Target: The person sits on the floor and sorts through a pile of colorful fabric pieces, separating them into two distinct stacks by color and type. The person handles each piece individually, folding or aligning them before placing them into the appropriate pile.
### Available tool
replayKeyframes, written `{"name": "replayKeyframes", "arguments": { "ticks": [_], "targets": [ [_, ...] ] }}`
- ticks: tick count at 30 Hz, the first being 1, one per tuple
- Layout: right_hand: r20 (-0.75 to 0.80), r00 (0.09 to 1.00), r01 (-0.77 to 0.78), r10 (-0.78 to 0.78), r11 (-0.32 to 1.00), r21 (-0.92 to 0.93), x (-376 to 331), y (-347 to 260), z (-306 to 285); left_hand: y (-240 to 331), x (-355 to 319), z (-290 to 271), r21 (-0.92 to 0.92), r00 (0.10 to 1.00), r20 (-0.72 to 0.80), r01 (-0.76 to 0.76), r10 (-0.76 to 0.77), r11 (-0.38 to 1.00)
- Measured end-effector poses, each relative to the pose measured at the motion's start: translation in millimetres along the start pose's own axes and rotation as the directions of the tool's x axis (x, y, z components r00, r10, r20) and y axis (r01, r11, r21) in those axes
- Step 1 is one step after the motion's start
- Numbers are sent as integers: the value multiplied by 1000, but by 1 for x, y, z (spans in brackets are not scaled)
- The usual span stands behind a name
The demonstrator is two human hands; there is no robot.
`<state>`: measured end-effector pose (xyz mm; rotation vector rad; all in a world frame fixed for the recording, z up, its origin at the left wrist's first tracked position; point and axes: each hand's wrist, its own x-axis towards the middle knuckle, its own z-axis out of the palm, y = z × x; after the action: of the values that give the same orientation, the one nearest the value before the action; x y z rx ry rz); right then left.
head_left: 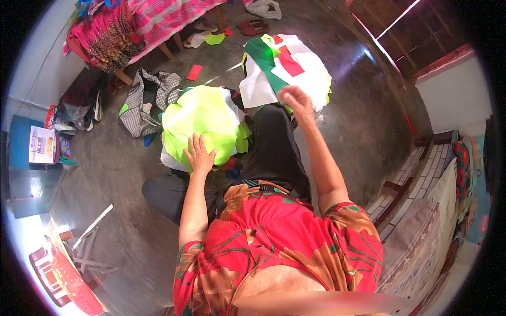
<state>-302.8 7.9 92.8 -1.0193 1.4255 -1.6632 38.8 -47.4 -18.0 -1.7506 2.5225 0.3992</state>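
Note:
My left hand (199, 154) lies with fingers spread on a heap of yellow-green cloth pieces (203, 113), pressing on its near side. My right hand (298, 105) is over the near edge of a second heap of mostly white cloth pieces (305, 55), its fingers curled together. A long dark green cloth piece (262, 59) runs across this heap and reaches the fingertips. Whether they pinch it or something small is hidden. A red cloth piece (290, 61) lies on the white pieces beside the green one.
A grey checked cloth (139, 102) lies on the floor left of the yellow-green heap. A small red scrap (194, 72) is beyond it. Shoes (253, 27) lie near a cloth-covered bed (168, 23). At lower left stands a red chair (74, 279). My dark-trousered leg (274, 147) extends between the heaps.

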Motion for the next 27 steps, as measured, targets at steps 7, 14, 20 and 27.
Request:
{"name": "replayKeyframes", "arguments": {
  "ticks": [7, 14, 20, 27],
  "targets": [
    [-174, 893, 65, -415, 502, -863, 26, 15, -60, 1, 2, 2, -12, 1000, -5, -13, 13, 1000],
    [-96, 939, 31, -331, 358, -933, 26, 32, -61, 1, 2, 2, -6, 1000, -13, -17, 17, 1000],
    [-194, 973, -156, -128, 257, -954, 38, 5, -42, -2, -1, 2, 0, 1000, -3, -6, 6, 1000],
    [-48, 967, 21, -249, 266, -964, 79, 12, -38, 0, 3, 3, -13, 1000, 19, 2, -1, 1000]
  ]
}}
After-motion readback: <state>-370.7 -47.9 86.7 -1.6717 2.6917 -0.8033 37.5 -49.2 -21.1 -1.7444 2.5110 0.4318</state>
